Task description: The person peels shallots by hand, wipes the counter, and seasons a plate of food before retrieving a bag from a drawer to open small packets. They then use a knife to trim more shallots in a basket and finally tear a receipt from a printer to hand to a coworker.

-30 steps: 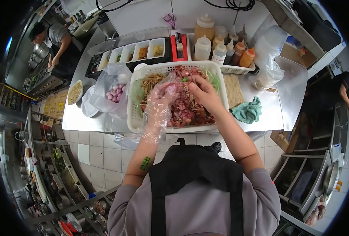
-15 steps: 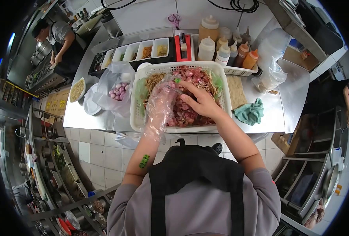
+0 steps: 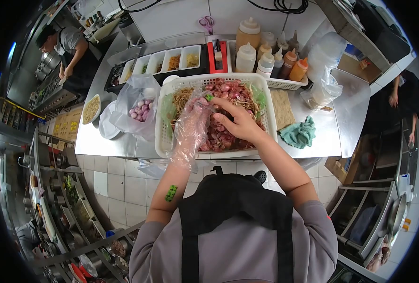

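My left hand (image 3: 194, 118), in a loose clear plastic glove, is over a white plastic basket (image 3: 164, 141). Its fingers close round a small pinkish shallot, mostly hidden by the glove. My bare right hand (image 3: 238, 121) meets it from the right, index finger and thumb reaching to the left fingertips. Whatever the right fingers pinch is hidden. A small bright green patch (image 3: 209, 97) shows where the fingertips meet. Beneath the hands, red shallots (image 3: 223, 137) and their loose skins fill the basket, with dry brown roots (image 3: 181, 97) at its left.
Left of the basket, a clear bag (image 3: 124, 104) holds peeled shallots (image 3: 141, 110). Behind stand condiment trays (image 3: 190, 59), a red-edged device (image 3: 218, 56) and squeeze bottles (image 3: 246, 59). A green cloth (image 3: 298, 133) lies right. Co-workers stand at far left (image 3: 72, 52) and far right (image 3: 407, 94).
Both hands stay together over the basket, with only slight finger movement. The view has shifted a little. At far right, more of the co-worker's arms and hands now shows.
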A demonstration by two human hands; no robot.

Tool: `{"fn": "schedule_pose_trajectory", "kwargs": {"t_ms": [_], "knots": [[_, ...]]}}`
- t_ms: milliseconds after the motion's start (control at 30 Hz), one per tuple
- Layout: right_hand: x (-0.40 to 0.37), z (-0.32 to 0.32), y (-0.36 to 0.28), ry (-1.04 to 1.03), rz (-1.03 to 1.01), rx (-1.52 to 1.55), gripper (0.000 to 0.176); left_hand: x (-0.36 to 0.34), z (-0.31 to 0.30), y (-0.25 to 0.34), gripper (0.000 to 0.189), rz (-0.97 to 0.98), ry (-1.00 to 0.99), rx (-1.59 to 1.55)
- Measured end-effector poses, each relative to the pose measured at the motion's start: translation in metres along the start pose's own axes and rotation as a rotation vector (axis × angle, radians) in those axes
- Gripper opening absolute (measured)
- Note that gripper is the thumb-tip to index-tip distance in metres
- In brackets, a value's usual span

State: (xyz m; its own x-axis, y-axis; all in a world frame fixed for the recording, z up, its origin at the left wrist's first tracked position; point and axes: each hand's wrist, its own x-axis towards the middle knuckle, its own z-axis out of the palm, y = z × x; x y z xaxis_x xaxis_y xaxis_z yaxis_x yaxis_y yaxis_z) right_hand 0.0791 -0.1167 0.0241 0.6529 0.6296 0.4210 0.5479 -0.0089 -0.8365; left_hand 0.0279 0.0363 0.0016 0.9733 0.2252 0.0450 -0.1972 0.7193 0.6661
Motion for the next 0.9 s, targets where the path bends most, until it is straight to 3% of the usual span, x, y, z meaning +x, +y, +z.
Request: {"fn": "schedule_pose_trajectory", "kwargs": {"t_ms": [333, 400, 533, 600, 633, 667, 733, 800, 833, 900], "knots": [[0.002, 0.001, 0.0, 0.062, 0.02, -0.058, 0.031, -0.004, 0.006, -0.001, 0.037, -0.023, -0.011, 0.015], [0.001, 0.001, -0.001, 0.047, 0.05, -0.05, 0.029, -0.003, 0.008, -0.004, 0.037, 0.021, 0.097, 0.077], [0.0, 0.005, 0.005, 0.063, 0.067, 0.082, 0.027, -0.002, -0.002, -0.005, 0.033, 0.025, 0.111, 0.064], [-0.002, 0.003, 0.007, 0.063, 0.115, 0.193, 0.026, -0.003, -0.005, -0.002, 0.026, 0.476, 0.037, 1.456], [-0.002, 0.002, 0.006, 0.063, 0.148, 0.218, 0.026, -0.009, 0.01, 0.007, 0.023, 0.553, 0.02, 1.777], [-0.002, 0.0, 0.007, 0.046, 0.151, 0.238, 0.027, -0.009, 0.004, 0.006, 0.023, 0.592, -0.032, 1.819], [-0.003, -0.003, 0.006, 0.043, 0.134, 0.162, 0.028, -0.004, -0.006, -0.004, 0.02, 0.496, 0.061, 1.638], [-0.002, -0.004, 0.009, 0.053, 0.136, 0.191, 0.03, 0.002, -0.015, -0.009, 0.02, 0.293, 0.113, 1.234], [-0.001, -0.005, 0.009, 0.056, 0.138, 0.209, 0.03, 0.001, -0.01, -0.01, 0.02, 0.307, 0.088, 1.219], [0.0, -0.008, 0.011, 0.075, 0.156, 0.255, 0.03, -0.002, 0.004, -0.006, 0.021, 0.214, 0.083, 0.775]]}}
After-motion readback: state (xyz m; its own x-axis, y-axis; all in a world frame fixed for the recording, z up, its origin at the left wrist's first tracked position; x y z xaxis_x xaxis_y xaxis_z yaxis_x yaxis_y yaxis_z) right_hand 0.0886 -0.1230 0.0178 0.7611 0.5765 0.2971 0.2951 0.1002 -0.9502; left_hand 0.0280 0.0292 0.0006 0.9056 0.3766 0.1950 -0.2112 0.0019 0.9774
